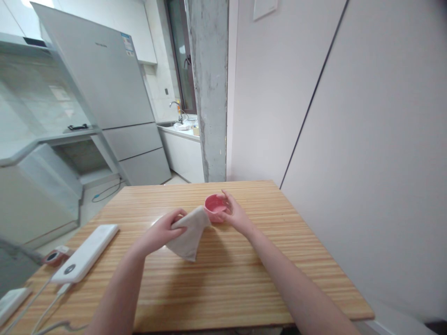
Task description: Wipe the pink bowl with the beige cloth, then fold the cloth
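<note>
A grey refrigerator (115, 93) stands beyond a striped wooden table (223, 279). On the table's left edge lies a white power bank (85, 253) with cables. Mid-table, the left hand (162, 232) grips a beige cloth (188, 235) touching a small pink bowl (214, 207), which the right hand (233, 214) holds.

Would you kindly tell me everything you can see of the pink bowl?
The pink bowl is small, round and matte, plastic by its look. The right hand holds it tilted, mouth toward the camera, over the wooden table. A beige cloth, held by the left hand, meets its near rim. The inside looks empty.
</note>
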Demonstrator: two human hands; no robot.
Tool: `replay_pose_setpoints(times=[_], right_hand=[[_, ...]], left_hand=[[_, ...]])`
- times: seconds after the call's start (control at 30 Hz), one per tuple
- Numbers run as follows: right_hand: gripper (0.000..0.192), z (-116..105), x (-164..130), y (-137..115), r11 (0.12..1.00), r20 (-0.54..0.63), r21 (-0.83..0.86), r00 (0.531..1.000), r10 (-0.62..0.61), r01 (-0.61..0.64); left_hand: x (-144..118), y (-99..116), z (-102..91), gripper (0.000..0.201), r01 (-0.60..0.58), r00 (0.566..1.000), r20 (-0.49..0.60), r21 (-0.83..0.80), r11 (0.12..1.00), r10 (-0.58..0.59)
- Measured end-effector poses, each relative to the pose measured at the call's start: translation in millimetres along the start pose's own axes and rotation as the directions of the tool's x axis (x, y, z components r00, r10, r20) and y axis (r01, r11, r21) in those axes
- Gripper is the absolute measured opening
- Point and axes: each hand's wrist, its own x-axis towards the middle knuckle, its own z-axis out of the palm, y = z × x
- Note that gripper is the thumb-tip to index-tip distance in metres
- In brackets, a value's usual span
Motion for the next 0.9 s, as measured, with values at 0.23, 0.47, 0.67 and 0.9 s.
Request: replay_pose_setpoints(times=[0.23,0.47,0.67,0.9], right_hand=[[0.036,-13.3,1.0,-18.3,0.916,0.029,0.235,0.944,0.329,-0.327],[0.030,-30.4,6.9,-13.8,0.980,-0.658,-0.195,0.737,-0.152,0.029],[0.029,-1.1,-5.0,-4.8,0.719,0.199,-0.654,0.970,-0.137,0.235],[0.029,6.4,-3.6,2.2,0.524,0.270,-0.821,0.963,0.003,0.228]], left_hand=[[69.7,34.8,48.8,0.034,-0.188,0.963,-0.247,-0.324,0.927,0.109],[102.8,-11.2,100.0,0.053,0.147,0.855,-0.476,-0.160,0.976,-0.207],[96.1,-11.4,105.1,0.035,0.220,0.912,-0.365,0.047,0.974,-0.188],[101.2,-16.8,110.4,0.038,0.030,0.921,-0.386,-0.060,0.998,-0.051]])
